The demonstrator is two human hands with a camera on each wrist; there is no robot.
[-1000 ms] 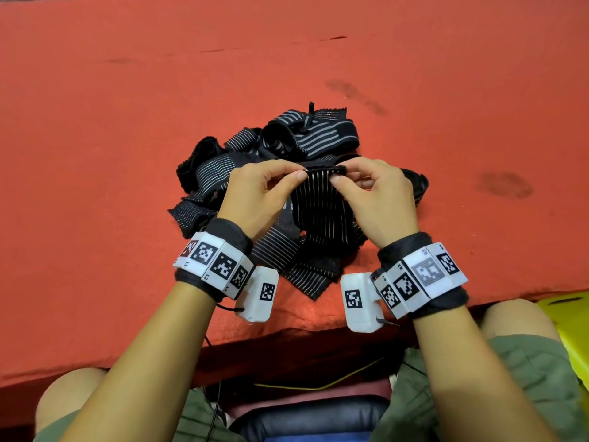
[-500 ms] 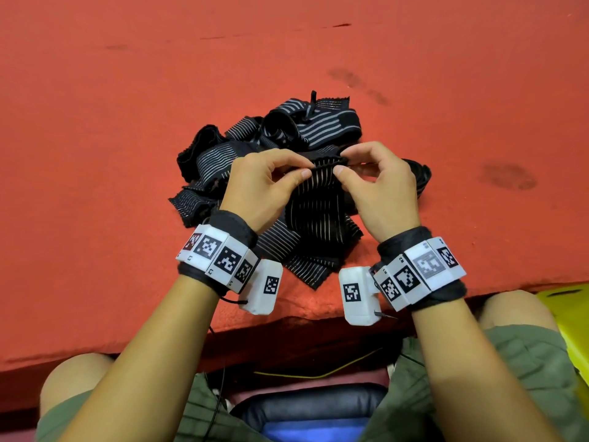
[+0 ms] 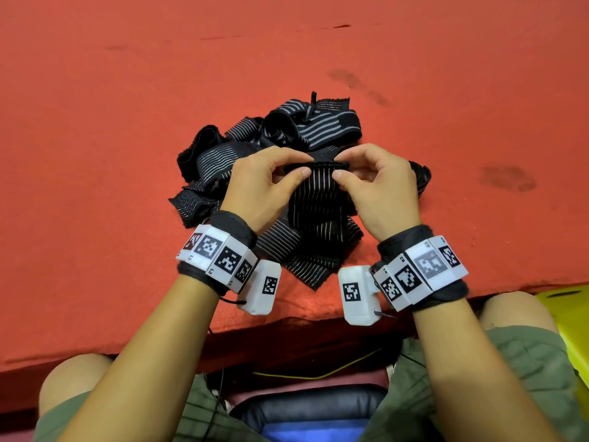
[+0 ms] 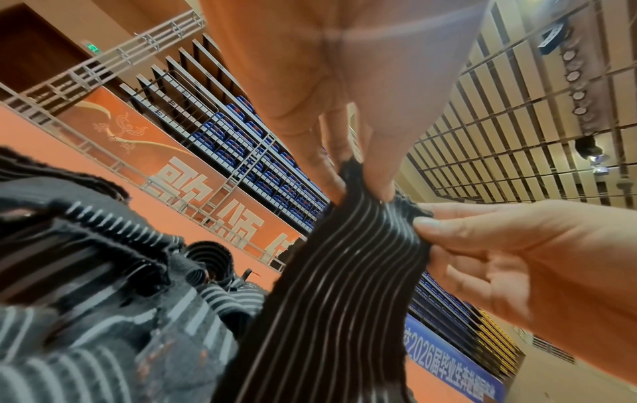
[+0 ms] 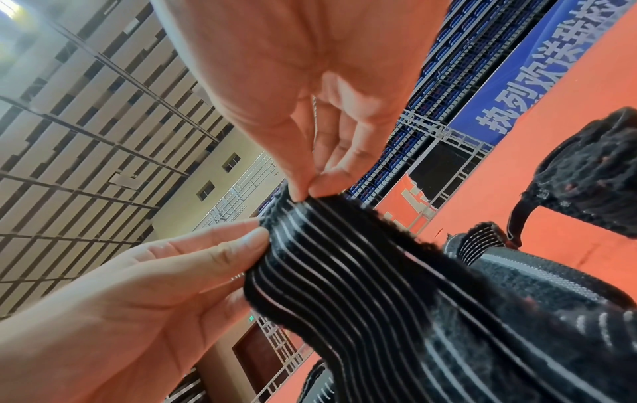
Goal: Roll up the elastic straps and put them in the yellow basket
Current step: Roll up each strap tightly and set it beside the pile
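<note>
I've got both hands on one strap [image 3: 314, 199], lifted over the pile [image 3: 271, 145] near the table's [image 3: 95, 154] front edge. Left hand [image 3: 264, 183] and right hand [image 3: 379, 186] pinch its top end, thumbs now closer than a second ago. The first fold is starting. The basket [image 3: 570, 317] waits beyond the front right corner.

We see a red felt worktop [image 3: 127, 154], a slatted ceiling [image 4: 517, 136], blue stadium seats [image 4: 262, 169] and railed orange banners [image 4: 193, 180].
</note>
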